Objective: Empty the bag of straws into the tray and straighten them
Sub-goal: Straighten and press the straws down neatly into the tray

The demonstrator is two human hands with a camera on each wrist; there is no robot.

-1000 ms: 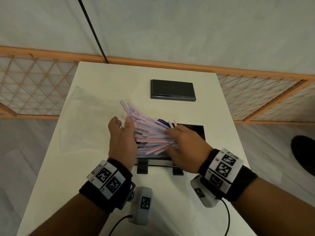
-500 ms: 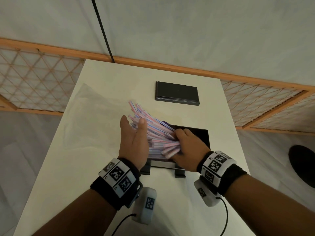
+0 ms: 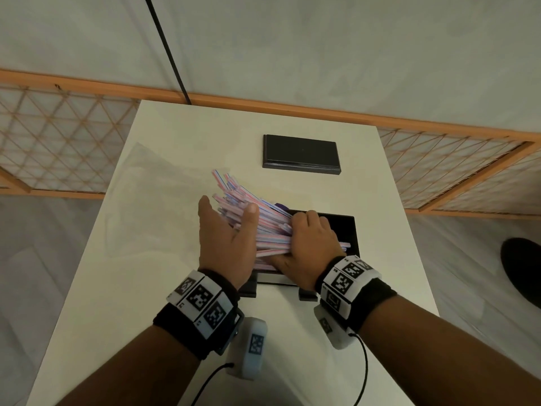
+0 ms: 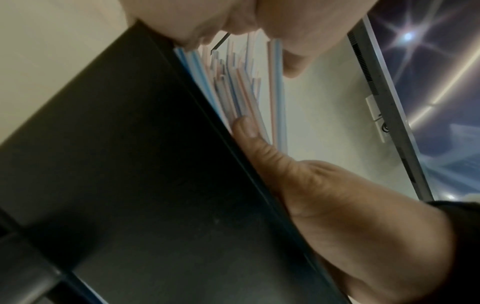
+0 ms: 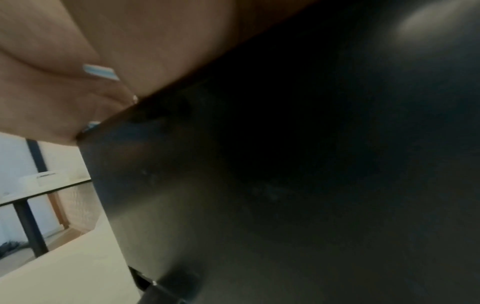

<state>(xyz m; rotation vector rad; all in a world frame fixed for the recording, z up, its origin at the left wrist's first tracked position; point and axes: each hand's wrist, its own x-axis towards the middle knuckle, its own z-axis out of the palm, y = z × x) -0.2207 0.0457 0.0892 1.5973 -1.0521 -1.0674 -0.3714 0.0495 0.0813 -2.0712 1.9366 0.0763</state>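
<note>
A bundle of pink and blue striped straws (image 3: pixel 263 227) lies half in the black tray (image 3: pixel 348 230), its left ends fanning up and out over the tray's left side. My left hand (image 3: pixel 228 232) is flat with straight fingers against the fanned ends, its thumb (image 4: pixel 246 131) touching the straws (image 4: pixel 233 90) by the tray's wall (image 4: pixel 130 164). My right hand (image 3: pixel 307 241) curls over the bundle's right part with the thumb beneath it. In the right wrist view only a straw end (image 5: pixel 100 72) shows under the palm, above the dark tray (image 5: pixel 285 185).
The clear plastic bag (image 3: pixel 152 200) lies flat on the white table (image 3: pixel 131 303) to the left of my hands. A flat black box (image 3: pixel 301 155) sits at the back. Wooden lattice panels flank the table, and a dark shoe (image 3: pixel 524 273) is on the floor at right.
My right hand went from lying flat on the straws to curling round them. My left hand moved right toward the tray, and the fan of straws got tighter.
</note>
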